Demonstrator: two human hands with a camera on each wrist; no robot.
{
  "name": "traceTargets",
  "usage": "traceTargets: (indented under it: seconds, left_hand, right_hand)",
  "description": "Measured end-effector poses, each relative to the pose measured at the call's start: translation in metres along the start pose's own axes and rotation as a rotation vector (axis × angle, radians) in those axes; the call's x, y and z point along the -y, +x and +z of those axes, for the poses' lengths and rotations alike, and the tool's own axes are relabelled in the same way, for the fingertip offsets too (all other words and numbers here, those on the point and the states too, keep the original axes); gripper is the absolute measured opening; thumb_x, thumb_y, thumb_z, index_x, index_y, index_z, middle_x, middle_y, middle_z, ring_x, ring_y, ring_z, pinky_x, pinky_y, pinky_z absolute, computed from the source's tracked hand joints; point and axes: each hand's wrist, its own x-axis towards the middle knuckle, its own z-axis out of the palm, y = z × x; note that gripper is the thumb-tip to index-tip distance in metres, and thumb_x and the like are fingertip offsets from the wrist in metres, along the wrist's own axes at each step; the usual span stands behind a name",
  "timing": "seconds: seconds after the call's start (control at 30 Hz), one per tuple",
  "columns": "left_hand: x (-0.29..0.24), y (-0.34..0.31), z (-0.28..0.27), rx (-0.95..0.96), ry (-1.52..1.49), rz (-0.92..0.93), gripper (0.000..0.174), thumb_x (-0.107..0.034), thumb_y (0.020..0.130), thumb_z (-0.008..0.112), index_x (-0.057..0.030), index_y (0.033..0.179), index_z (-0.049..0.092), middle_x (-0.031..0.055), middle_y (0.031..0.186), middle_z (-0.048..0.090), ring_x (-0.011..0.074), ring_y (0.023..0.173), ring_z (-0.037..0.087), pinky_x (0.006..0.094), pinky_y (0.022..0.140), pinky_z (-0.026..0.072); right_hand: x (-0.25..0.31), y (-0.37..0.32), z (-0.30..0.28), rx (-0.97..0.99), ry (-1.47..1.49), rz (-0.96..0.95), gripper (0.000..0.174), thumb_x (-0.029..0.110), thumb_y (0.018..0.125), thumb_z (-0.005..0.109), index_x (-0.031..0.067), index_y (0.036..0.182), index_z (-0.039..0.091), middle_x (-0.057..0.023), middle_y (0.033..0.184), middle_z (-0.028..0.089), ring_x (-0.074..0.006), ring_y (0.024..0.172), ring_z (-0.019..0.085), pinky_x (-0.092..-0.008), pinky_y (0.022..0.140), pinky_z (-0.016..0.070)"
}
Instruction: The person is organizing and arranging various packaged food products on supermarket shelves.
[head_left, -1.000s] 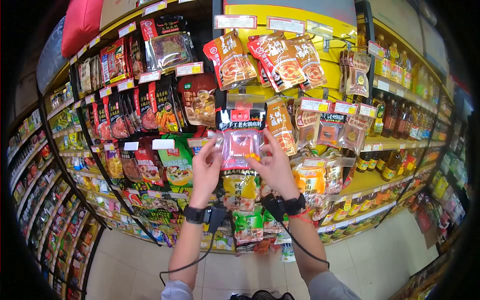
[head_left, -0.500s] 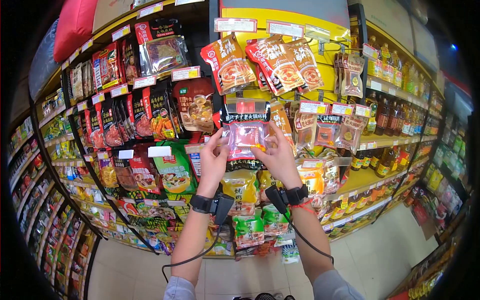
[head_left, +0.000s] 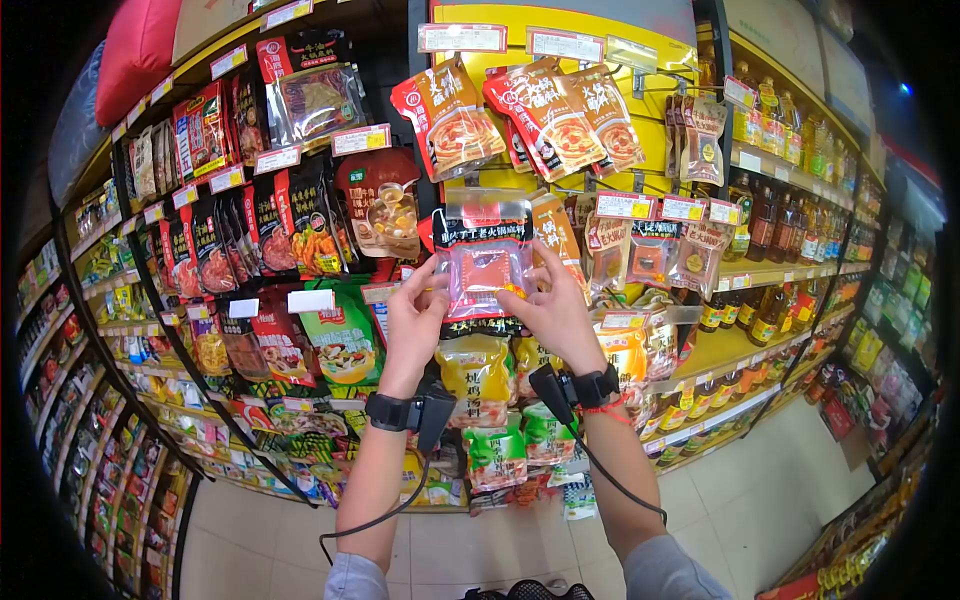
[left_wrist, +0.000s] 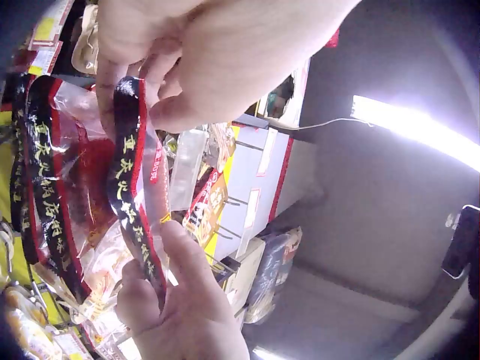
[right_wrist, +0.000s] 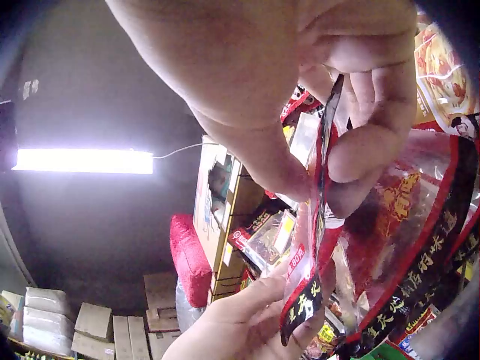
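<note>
I held the packet (head_left: pixel 487 268) up against the rack (head_left: pixel 655 100), left hand (head_left: pixel 415 322) pinching its left edge, right hand (head_left: pixel 556 315) pinching its right. Whether its top sat on a peg, I couldn't tell; neither hand had let go.

Left forearm (head_left: pixel 372 490), right forearm (head_left: pixel 618 480) raised, converging upward; left hand (head_left: pixel 415 318), right hand (head_left: pixel 556 312) level, close together, palms facing each other, thumbs and fingers curled in pinch, wrists straight
</note>
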Motion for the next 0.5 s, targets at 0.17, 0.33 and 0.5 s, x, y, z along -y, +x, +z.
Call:
traceTargets:
  seconds: [0.17,0.33,0.5]
  left_hand:
    - [0.02,-0.003,-0.001,-0.058,0.02,0.061,0.048,0.004,0.085,0.055,-0.003,0.133,0.051,0.0079,0.103,0.064,0.0092,0.084,0.058,0.0234,0.076,0.0486]
    - [0.032,-0.012,-0.008,-0.099,0.023,0.043,0.042,-0.002,0.087,0.059,-0.0028,0.129,0.054,0.0034,0.097,0.061,0.0068,0.079,0.054,0.0218,0.072,0.0478]
    - [0.027,-0.02,-0.004,-0.119,-0.11,0.01,0.036,-0.012,0.091,0.061,-0.004,0.125,0.052,-0.0009,0.09,0.054,0.0045,0.079,0.053,0.0201,0.059,0.0486]
  right_hand:
    - [-0.011,-0.009,0.0,-0.039,-0.198,-0.097,0.081,0.016,0.076,0.075,-0.0009,0.142,0.032,-0.0102,0.09,0.061,-0.0124,0.063,0.059,-0.0276,0.057,0.0479]
    - [-0.013,-0.029,-0.001,-0.004,-0.084,-0.115,0.078,0.017,0.078,0.074,0.0006,0.142,0.032,-0.0114,0.089,0.062,-0.015,0.065,0.06,-0.0288,0.058,0.0485]
    - [-0.019,-0.044,-0.005,-0.043,-0.026,-0.086,0.058,0.01,0.086,0.066,0.0011,0.134,0.036,-0.0103,0.09,0.062,-0.0148,0.073,0.061,-0.0269,0.063,0.0497]
